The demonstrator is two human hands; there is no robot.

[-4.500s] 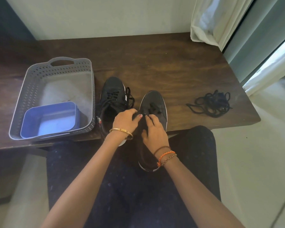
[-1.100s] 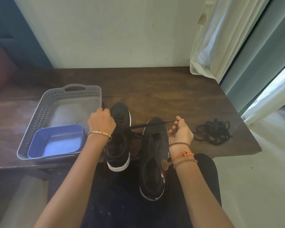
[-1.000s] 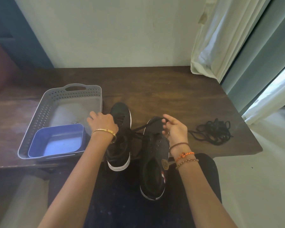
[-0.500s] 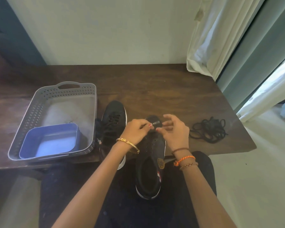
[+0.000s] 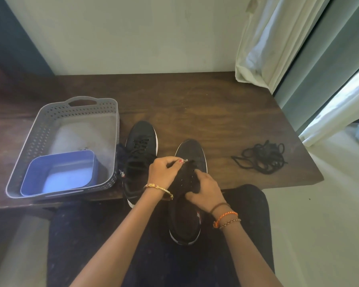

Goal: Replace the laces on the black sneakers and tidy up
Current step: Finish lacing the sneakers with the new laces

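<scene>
1. Across the middle of the frame: dark brown wooden table [image 5: 195,104], its far edge against a pale wall, its near edge over the person's dark-trousered lap.
2. Upper right: cream curtain [image 5: 261,42] hanging down to the table's far right corner.
3. Left of centre: grey perforated plastic basket [image 5: 50,125] with a handle cut-out, sitting on the table; a blue rectangular plastic tub [image 5: 58,175] lies inside its near end.
4. Centre: two black sneakers with white soles, toes pointing away. Left sneaker [image 5: 140,146] stands just beside the basket, laced. Right sneaker [image 5: 192,154] has its toe on the table and its heel on the lap; bare eyelets show.
5. Right of centre: tangled heap of black laces [image 5: 261,157] on the table, well apart from the sneakers.
6. Left hand [image 5: 165,171], gold bangle at the wrist: fingers curled, pinching a lace tip [image 5: 186,160] at the right sneaker's eyelets.
7. Right hand [image 5: 205,190], thread bracelets at the wrist: fingers curled over the right sneaker's upper, gripping it.
</scene>
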